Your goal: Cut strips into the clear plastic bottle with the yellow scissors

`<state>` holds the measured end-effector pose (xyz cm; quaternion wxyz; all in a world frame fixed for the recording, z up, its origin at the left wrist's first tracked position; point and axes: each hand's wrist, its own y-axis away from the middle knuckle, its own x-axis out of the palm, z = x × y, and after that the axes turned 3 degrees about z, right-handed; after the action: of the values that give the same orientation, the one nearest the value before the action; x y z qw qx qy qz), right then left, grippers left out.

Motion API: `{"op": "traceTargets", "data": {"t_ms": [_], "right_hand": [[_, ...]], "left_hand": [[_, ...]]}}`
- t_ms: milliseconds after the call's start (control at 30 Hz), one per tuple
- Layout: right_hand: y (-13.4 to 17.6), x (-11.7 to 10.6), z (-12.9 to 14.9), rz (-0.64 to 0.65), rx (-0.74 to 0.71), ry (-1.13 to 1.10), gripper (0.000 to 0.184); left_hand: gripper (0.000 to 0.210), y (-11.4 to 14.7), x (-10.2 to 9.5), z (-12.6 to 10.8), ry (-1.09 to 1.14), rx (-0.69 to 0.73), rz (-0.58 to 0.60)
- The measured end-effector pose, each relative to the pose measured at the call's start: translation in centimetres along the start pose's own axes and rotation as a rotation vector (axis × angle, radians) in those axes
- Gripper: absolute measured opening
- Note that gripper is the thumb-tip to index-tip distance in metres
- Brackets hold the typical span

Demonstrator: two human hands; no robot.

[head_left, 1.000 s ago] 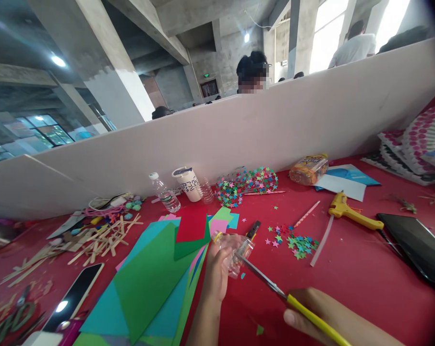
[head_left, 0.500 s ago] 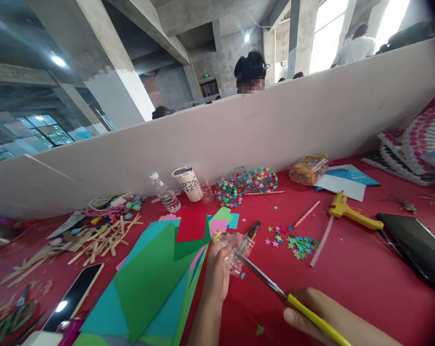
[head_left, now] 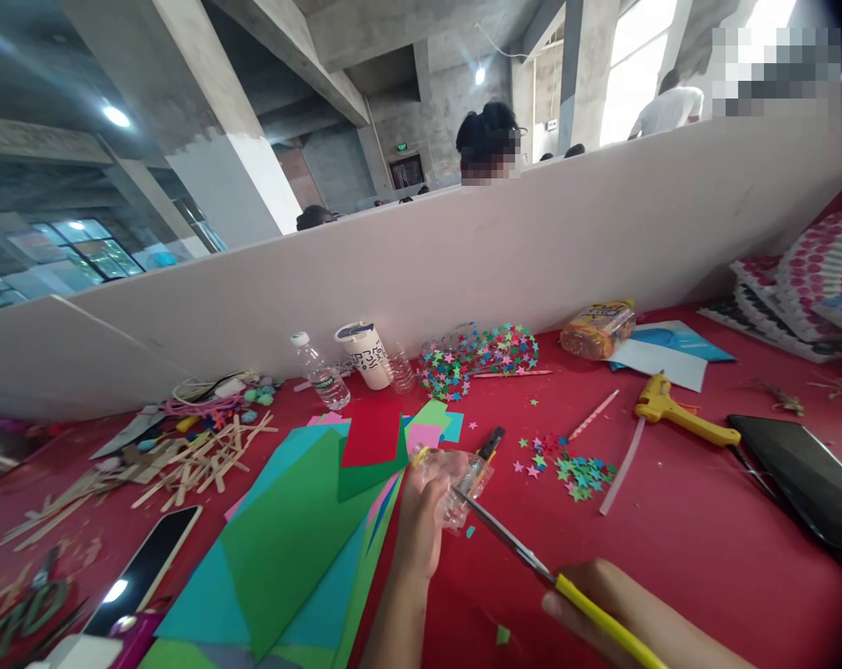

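Note:
My left hand point(head_left: 421, 516) is closed around a clear plastic bottle point(head_left: 461, 509), which looks crumpled and has a yellow part at its left end. From the lower right, my right hand point(head_left: 595, 604) grips the yellow handle of a pair of scissors point(head_left: 508, 537), seen nearly edge-on. The tips of the metal blades reach the bottle's side; whether they are inside the plastic I cannot tell. Just behind the bottle lies a black and yellow box cutter point(head_left: 492, 444). Left of my left hand are sheets of coloured paper point(head_left: 288, 530).
Small star sequins point(head_left: 581, 474) lie scattered right of the bottle, near a yellow glue gun point(head_left: 682, 413). Along the white partition point(head_left: 427, 269) stand a water bottle point(head_left: 323, 373) and a cup point(head_left: 366, 358). Craft sticks point(head_left: 216, 460) and a phone point(head_left: 142, 571) are at left.
Both hands keep their hold, with the bottle and scissors shifted only very slightly. In the background, a person in white has moved left.

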<state>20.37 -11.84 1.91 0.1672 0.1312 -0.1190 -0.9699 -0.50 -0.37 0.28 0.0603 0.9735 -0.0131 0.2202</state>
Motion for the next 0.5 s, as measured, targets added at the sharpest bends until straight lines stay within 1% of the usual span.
{"op": "traceTargets", "data": {"t_ms": [67, 133, 267, 367, 500], "right_hand": [[-0.1, 0.0, 0.4, 0.013, 0.022, 0.036, 0.062], [-0.2, 0.0, 0.8, 0.054, 0.029, 0.043, 0.063], [-0.1, 0.1, 1.1, 0.093, 0.049, -0.022, 0.067], [0.0, 0.4, 0.5, 0.057, 0.043, -0.105, 0.067], [-0.2, 0.9, -0.8, 0.002, -0.035, -0.176, 0.067]], "left_hand": [[0.045, 0.1, 0.0, -0.1, -0.014, 0.000, 0.011], [0.049, 0.2, 0.0, 0.2, -0.010, 0.021, 0.027], [0.059, 0.1, -0.2, 1.1, -0.020, 0.051, 0.096], [0.061, 0.1, -0.3, 1.3, -0.052, 0.061, 0.134], [0.054, 0.1, -0.1, 0.9, -0.095, 0.050, 0.130]]}}
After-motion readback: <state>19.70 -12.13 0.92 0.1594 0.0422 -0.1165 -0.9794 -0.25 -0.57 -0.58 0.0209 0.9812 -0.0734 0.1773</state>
